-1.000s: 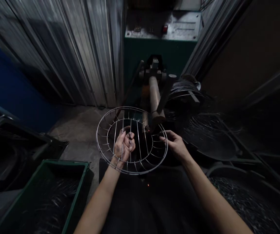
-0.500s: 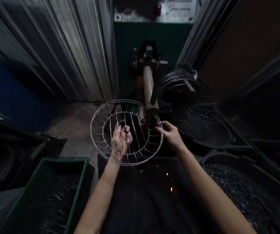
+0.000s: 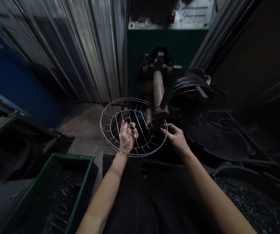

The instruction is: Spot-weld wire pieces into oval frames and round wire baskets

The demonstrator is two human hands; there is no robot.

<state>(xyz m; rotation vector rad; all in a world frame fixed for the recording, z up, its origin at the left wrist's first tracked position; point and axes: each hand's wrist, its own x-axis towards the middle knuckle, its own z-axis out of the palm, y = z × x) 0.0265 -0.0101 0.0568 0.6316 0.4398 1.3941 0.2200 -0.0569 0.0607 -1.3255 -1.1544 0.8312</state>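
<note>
A round wire basket [image 3: 140, 123] with a double rim, short ribs and several straight wires across its bottom is tilted below the machine's arm. My left hand [image 3: 128, 134] is closed beneath it, seen through the bottom wires, with its fingers curled at them. Something small and dark shows among those fingers, too unclear to name. At the basket's right edge, my right hand [image 3: 175, 136] pinches the rim area between thumb and forefinger. Just above the right part of the basket is the thick metal cylinder [image 3: 158, 89] of the machine, with its lower end close to the wires.
A green crate [image 3: 79, 198] with short metal pieces stands at lower left. On the right are a coil of wire [image 3: 191, 81] and a dark round tub [image 3: 239, 170] of small metal bits. Corrugated metal sheeting [image 3: 91, 48] rises behind, beside the green machine body [image 3: 140, 48].
The glowing sparks below the basket are gone. The view has shifted, so everything appears further right. Both hands keep their hold, and the basket looks slightly flatter.
</note>
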